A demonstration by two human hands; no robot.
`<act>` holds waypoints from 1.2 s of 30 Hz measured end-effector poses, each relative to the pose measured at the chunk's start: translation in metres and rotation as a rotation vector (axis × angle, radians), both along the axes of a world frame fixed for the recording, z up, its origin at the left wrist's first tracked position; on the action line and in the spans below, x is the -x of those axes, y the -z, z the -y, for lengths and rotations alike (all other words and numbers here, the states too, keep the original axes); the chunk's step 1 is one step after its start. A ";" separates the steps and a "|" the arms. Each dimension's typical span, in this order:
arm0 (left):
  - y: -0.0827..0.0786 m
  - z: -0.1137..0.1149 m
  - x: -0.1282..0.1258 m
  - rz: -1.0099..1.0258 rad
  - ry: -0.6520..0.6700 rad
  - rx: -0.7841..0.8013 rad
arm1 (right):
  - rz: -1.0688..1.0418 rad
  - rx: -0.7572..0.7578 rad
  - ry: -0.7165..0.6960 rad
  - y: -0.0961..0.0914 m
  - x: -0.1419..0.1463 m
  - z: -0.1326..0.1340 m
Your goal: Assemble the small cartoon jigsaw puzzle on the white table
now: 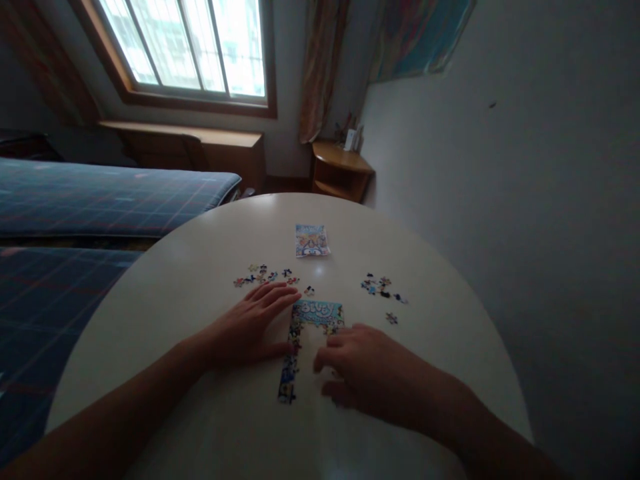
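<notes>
While both forearms extend across the near part of a white table (240,433) with a curved edge, the two hands are positioned at a partly assembled jigsaw puzzle (318,311) near the middle of the tabletop. The right hand (366,365) is palm down at the right side of the puzzle, its fingers curled and its thumb set apart from the index finger; whether a piece is held beneath the fingers cannot be told. This hand covers part of the puzzle's right side. The left hand (254,327) lies spread and flattened at the left side, fingers extended, gripping nothing visible; its thumb tip meets the left column of the puzzle. The assembled section consists of this left column, which runs toward the near edge of the table, and a light blue top strip with large pale lettering; pale tabletop shows inside the frame. Just beyond the top strip is one single piece (309,291). A left group of loose pieces (261,276) is scattered beyond the left fingertips. A right group of loose pieces (381,287) lies beyond the right hand, with one separate piece (391,318) on its near side. Farther out, a printed packet (311,241) lies on the table. Past the table edge are a plaid mattress (105,197) at left, a wooden corner cabinet (344,157), a patterned curtain (323,67) and a bright window (195,47) in a wooden frame.
</notes>
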State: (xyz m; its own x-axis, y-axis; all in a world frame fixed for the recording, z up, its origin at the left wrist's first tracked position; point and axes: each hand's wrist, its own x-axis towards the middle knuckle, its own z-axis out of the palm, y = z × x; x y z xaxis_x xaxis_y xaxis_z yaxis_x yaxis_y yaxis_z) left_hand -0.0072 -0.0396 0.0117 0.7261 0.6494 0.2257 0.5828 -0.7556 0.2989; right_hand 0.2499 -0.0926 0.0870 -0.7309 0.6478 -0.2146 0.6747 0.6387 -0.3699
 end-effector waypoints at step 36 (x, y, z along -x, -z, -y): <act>-0.008 0.002 -0.005 -0.120 0.097 0.140 | -0.105 0.235 0.575 0.015 -0.115 -0.061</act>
State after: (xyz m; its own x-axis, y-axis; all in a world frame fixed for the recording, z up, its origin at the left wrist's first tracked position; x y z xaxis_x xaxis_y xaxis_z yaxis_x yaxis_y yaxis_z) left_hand -0.0027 -0.0416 0.0199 0.8030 0.5942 0.0460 0.5473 -0.7656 0.3380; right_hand 0.3651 -0.0311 0.0725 -0.3042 0.8879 -0.3450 0.8387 0.0779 -0.5389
